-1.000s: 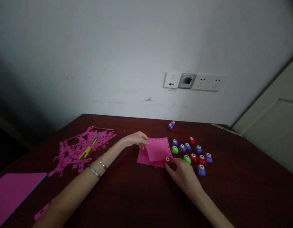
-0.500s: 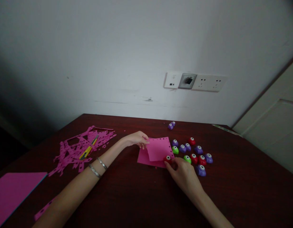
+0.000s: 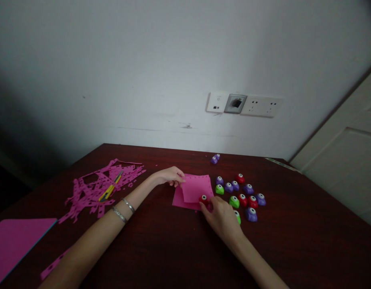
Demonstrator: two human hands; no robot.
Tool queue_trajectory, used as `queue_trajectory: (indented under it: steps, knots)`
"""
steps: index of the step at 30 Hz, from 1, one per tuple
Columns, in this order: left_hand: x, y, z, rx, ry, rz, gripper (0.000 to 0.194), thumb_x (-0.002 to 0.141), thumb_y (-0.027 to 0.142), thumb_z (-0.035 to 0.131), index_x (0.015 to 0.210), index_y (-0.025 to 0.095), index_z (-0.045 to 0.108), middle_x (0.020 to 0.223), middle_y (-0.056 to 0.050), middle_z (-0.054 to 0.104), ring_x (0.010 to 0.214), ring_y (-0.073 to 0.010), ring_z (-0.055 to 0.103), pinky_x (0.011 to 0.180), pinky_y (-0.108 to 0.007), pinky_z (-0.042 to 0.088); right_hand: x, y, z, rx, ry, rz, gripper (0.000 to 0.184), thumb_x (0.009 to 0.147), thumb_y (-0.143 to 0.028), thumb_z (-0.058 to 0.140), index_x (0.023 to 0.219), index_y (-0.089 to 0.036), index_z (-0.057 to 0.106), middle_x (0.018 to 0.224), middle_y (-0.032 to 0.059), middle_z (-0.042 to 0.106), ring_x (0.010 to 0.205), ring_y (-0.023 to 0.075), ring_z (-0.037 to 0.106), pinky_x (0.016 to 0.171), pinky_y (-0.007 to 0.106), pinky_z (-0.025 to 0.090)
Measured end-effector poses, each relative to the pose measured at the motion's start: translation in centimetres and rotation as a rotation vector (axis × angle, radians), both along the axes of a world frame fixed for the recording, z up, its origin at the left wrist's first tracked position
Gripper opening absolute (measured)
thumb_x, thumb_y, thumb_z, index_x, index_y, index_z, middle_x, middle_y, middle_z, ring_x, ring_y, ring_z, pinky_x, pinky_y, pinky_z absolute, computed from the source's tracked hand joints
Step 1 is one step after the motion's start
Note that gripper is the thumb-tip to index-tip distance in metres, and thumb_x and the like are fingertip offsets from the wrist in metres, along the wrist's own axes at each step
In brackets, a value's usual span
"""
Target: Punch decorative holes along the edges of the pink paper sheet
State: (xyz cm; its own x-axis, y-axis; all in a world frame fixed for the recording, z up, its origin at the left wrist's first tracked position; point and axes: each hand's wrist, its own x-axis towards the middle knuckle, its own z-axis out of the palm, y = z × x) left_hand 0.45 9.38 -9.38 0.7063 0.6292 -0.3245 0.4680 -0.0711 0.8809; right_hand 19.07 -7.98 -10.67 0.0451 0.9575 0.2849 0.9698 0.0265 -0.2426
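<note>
My left hand [image 3: 172, 176] pinches the upper left corner of a pink paper sheet [image 3: 196, 188] with punched holes along its edges. Beneath it lies a second pink sheet [image 3: 177, 199], partly covered. A red craft punch [image 3: 203, 198] sits at the lower edge of the upper sheet, gripped between the thumb and fingers of my right hand [image 3: 223, 218]. Just right of that hand, a green punch [image 3: 238, 216] is half hidden. Beyond it stand several more punches, among them a green one [image 3: 234, 201], a red one [image 3: 252, 202] and a purple one [image 3: 251, 214].
Punched pink paper scraps [image 3: 87, 192] are heaped at the left, a yellow utility knife [image 3: 111, 187] on top. A pink sheet stack [image 3: 19, 237] lies front left. Two small purple punches [image 3: 214, 159] stand near the wall, below the wall sockets [image 3: 262, 106].
My right hand and the red punch have slid left along the lower edge of the pink sheet. A green punch shows beside my right hand now. My left hand keeps its hold.
</note>
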Motion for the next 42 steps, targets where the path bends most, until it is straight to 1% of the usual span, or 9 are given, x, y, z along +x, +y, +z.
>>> queue_trajectory:
  steps: [5, 12, 17, 20, 22, 24, 29, 37, 42]
  knots:
    - [-0.1, 0.0, -0.2, 0.04, 0.012, -0.007, 0.023, 0.066, 0.036, 0.064, 0.067, 0.014, 0.059, 0.045, 0.004, 0.046, 0.039, -0.0047, 0.036, 0.037, -0.018, 0.02, -0.2, 0.4, -0.3, -0.024, -0.006, -0.01, 0.025, 0.085, -0.034, 0.047, 0.071, -0.016, 0.057, 0.071, 0.0059, 0.062, 0.062, 0.0174, 0.06, 0.053, 0.025, 0.033]
    - [0.2, -0.1, -0.4, 0.155, 0.061, -0.007, 0.023, 0.068, 0.036, 0.061, 0.073, 0.013, 0.061, 0.056, 0.001, 0.056, 0.041, -0.0042, 0.036, 0.039, -0.018, 0.021, 0.0, 0.8, -0.8, 0.023, -0.026, 0.011, 0.027, 0.085, -0.038, 0.048, 0.071, -0.016, 0.057, 0.071, 0.006, 0.061, 0.061, 0.0169, 0.059, 0.052, 0.025, 0.033]
    - [0.7, 0.0, -0.9, 0.487, 0.112, 0.095, 0.024, 0.066, 0.029, 0.063, 0.085, 0.013, 0.06, 0.063, -0.001, 0.061, 0.056, -0.0113, 0.053, 0.052, -0.021, 0.035, 0.4, 0.6, -0.8, 0.048, -0.006, 0.026, 0.033, 0.084, -0.044, 0.049, 0.07, -0.016, 0.057, 0.071, 0.0063, 0.06, 0.06, 0.0172, 0.058, 0.055, 0.026, 0.037]
    - [1.0, -0.5, -0.3, 0.703, 0.219, 0.19, 0.022, 0.069, 0.028, 0.061, 0.087, 0.017, 0.061, 0.073, -0.003, 0.064, 0.066, -0.0142, 0.056, 0.056, -0.022, 0.035, 1.1, 0.4, -0.1, 0.039, 0.111, 0.048, 0.03, 0.085, -0.04, 0.047, 0.072, -0.016, 0.06, 0.071, 0.0067, 0.062, 0.063, 0.0172, 0.059, 0.058, 0.026, 0.04]
    - [1.2, -1.2, 0.4, 0.772, 0.25, 0.175, 0.016, 0.071, 0.028, 0.058, 0.082, 0.018, 0.063, 0.077, -0.004, 0.065, 0.069, -0.0151, 0.057, 0.058, -0.023, 0.035, 1.8, 0.4, 0.5, 0.016, 0.237, 0.08, 0.029, 0.085, -0.036, 0.046, 0.072, -0.016, 0.062, 0.069, 0.0056, 0.063, 0.063, 0.0163, 0.059, 0.058, 0.025, 0.04]
    - [1.5, -1.9, 0.9, 0.782, 0.222, 0.097, 0.014, 0.073, 0.027, 0.056, 0.077, 0.017, 0.064, 0.077, -0.005, 0.065, 0.069, -0.0149, 0.056, 0.058, -0.023, 0.035, 2.5, 0.6, 1.2, -0.066, 0.368, 0.102, 0.027, 0.084, -0.035, 0.047, 0.072, -0.016, 0.063, 0.065, 0.0038, 0.063, 0.058, 0.0146, 0.058, 0.054, 0.024, 0.041]
    - [2.3, -3.2, 1.7, 0.718, 0.12, -0.075, 0.018, 0.075, 0.027, 0.053, 0.071, 0.014, 0.065, 0.066, -0.003, 0.063, 0.057, -0.0105, 0.052, 0.054, -0.021, 0.034, 3.6, 2.5, 2.6, -0.453, 0.63, 0.089, 0.026, 0.081, -0.038, 0.048, 0.077, -0.015, 0.06, 0.048, -0.0032, 0.055, 0.033, 0.0083, 0.046, 0.032, 0.018, 0.033]
    - [3.2, -3.9, 1.5, 0.485, 0.094, -0.1, 0.028, 0.079, 0.029, 0.047, 0.059, 0.014, 0.061, 0.056, -0.001, 0.058, 0.049, -0.0091, 0.049, 0.052, -0.021, 0.036, 3.9, 5.6, 3.6, -0.746, 0.646, 0.189, 0.033, 0.079, -0.042, 0.055, 0.066, -0.013, 0.064, 0.045, -0.0002, 0.058, 0.034, 0.0053, 0.046, 0.032, 0.014, 0.032]
    - [3.3, -3.8, 0.3, 0.699, 0.153, -0.142, 0.028, 0.073, 0.018, 0.046, 0.045, 0.015, 0.044, 0.043, 0.004, 0.038, 0.043, -0.0066, 0.033, 0.049, -0.022, 0.028, 4.1, 6.4, 3.1, -0.771, 0.64, 0.236, 0.035, 0.077, -0.044, 0.057, 0.06, -0.013, 0.062, 0.048, 0.0024, 0.062, 0.035, 0.0059, 0.047, 0.033, 0.015, 0.031]
